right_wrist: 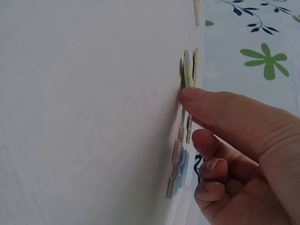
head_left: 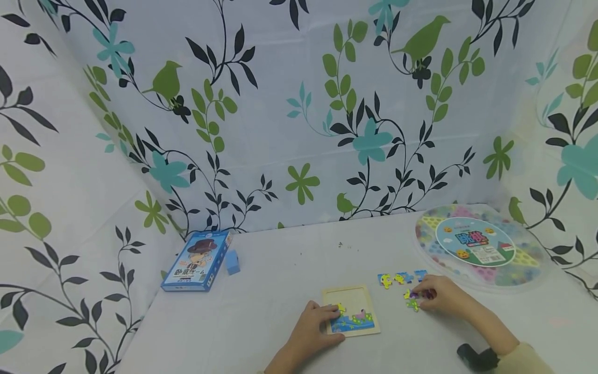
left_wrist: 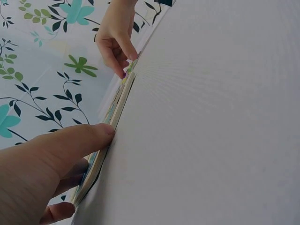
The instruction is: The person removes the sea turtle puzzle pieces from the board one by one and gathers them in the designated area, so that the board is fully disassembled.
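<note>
A wooden jigsaw tray lies on the white table, with joined blue, green and pink pieces along its near part. My left hand grips the tray's left side; in the left wrist view, the thumb is on its edge. To the right of the tray, my right hand is over loose jigsaw pieces. In the right wrist view, its thumb and index finger pinch a yellow-green jigsaw piece, whose far side is hidden. Several blue-and-yellow pieces lie just beyond that hand.
At the back left, a blue game box stands near a small blue block. A large round clear case with colourful contents lies at the back right. Patterned cloth hangs behind the table. A black object is by the right forearm.
</note>
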`<state>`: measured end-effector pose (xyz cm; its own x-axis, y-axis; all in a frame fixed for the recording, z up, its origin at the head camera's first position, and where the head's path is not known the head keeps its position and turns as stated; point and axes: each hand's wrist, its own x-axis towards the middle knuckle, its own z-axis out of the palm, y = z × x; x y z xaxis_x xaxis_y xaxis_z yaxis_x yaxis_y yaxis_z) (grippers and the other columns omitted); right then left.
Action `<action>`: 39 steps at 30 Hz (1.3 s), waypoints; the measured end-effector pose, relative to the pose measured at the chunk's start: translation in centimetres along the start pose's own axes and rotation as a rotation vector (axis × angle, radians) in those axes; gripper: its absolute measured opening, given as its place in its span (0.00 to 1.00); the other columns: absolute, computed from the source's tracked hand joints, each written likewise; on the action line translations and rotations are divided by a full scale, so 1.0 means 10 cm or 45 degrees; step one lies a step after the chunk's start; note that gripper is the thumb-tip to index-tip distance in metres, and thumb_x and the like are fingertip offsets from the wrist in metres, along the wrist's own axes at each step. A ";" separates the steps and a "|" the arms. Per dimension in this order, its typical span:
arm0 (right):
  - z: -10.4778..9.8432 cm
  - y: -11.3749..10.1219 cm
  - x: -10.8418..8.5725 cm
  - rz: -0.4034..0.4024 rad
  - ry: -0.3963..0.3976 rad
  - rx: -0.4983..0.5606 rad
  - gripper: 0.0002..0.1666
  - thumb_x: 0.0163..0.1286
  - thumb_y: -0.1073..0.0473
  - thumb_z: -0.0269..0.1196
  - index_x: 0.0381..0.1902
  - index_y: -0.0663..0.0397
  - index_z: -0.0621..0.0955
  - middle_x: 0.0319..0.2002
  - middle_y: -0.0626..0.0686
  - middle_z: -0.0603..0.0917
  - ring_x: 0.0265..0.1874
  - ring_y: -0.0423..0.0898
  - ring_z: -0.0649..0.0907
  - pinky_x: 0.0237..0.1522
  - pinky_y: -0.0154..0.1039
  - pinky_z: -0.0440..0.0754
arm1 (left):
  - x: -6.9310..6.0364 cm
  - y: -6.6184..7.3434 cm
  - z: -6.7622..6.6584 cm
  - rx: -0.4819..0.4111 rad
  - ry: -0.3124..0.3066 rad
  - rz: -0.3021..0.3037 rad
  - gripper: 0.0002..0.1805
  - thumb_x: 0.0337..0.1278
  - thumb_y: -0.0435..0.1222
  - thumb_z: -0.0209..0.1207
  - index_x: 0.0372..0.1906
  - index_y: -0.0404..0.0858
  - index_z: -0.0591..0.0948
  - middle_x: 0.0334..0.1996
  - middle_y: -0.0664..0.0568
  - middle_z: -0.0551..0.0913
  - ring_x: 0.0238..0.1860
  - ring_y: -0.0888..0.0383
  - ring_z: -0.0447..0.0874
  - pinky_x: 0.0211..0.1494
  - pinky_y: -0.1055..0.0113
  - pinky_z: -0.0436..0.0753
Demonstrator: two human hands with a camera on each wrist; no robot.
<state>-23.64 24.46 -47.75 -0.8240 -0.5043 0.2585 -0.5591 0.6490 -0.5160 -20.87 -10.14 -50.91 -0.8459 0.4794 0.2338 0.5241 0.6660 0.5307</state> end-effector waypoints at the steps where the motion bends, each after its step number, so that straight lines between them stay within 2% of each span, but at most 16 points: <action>1: 0.00 0.00 0.00 0.006 -0.001 -0.003 0.13 0.44 0.65 0.68 0.32 0.61 0.83 0.21 0.40 0.67 0.20 0.35 0.65 0.21 0.30 0.65 | 0.00 0.00 0.00 0.003 0.001 0.002 0.28 0.37 0.57 0.64 0.45 0.46 0.82 0.48 0.62 0.77 0.34 0.68 0.62 0.36 0.74 0.66; 13: 0.01 0.00 0.01 0.051 -0.043 0.034 0.13 0.46 0.64 0.68 0.34 0.61 0.83 0.21 0.41 0.67 0.20 0.36 0.64 0.21 0.31 0.64 | 0.00 -0.02 0.01 0.014 0.013 0.008 0.27 0.37 0.57 0.63 0.45 0.46 0.82 0.48 0.62 0.77 0.34 0.68 0.62 0.37 0.74 0.67; 19: 0.01 0.00 0.02 0.084 -0.079 0.042 0.12 0.48 0.65 0.66 0.34 0.61 0.83 0.20 0.41 0.67 0.20 0.35 0.64 0.21 0.31 0.64 | -0.01 0.02 -0.01 0.032 0.012 0.019 0.27 0.38 0.55 0.64 0.45 0.45 0.82 0.48 0.62 0.77 0.35 0.68 0.62 0.38 0.73 0.68; 27: 0.01 0.00 0.02 0.064 -0.071 0.053 0.12 0.47 0.65 0.67 0.33 0.61 0.83 0.20 0.41 0.67 0.20 0.35 0.64 0.20 0.31 0.64 | -0.02 0.04 -0.03 0.017 0.021 0.027 0.26 0.38 0.54 0.65 0.45 0.44 0.82 0.49 0.61 0.77 0.35 0.68 0.62 0.39 0.74 0.69; 34: -0.01 -0.03 0.03 0.095 -0.091 0.059 0.13 0.48 0.65 0.67 0.34 0.62 0.83 0.20 0.42 0.68 0.20 0.35 0.65 0.21 0.31 0.65 | -0.02 0.05 -0.03 0.016 0.015 0.020 0.27 0.38 0.54 0.65 0.45 0.44 0.82 0.49 0.61 0.77 0.35 0.68 0.63 0.39 0.73 0.69; 39: -0.02 -0.07 0.06 0.070 -0.071 0.037 0.13 0.48 0.66 0.67 0.35 0.64 0.82 0.20 0.42 0.68 0.19 0.35 0.64 0.21 0.31 0.64 | -0.02 0.03 -0.02 0.020 0.015 0.027 0.27 0.39 0.55 0.64 0.45 0.44 0.82 0.49 0.61 0.77 0.35 0.68 0.62 0.39 0.73 0.68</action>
<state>-23.72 23.83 -47.04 -0.8463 -0.5001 0.1835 -0.5098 0.6603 -0.5515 -20.58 -10.10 -50.62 -0.8356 0.4868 0.2544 0.5434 0.6647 0.5128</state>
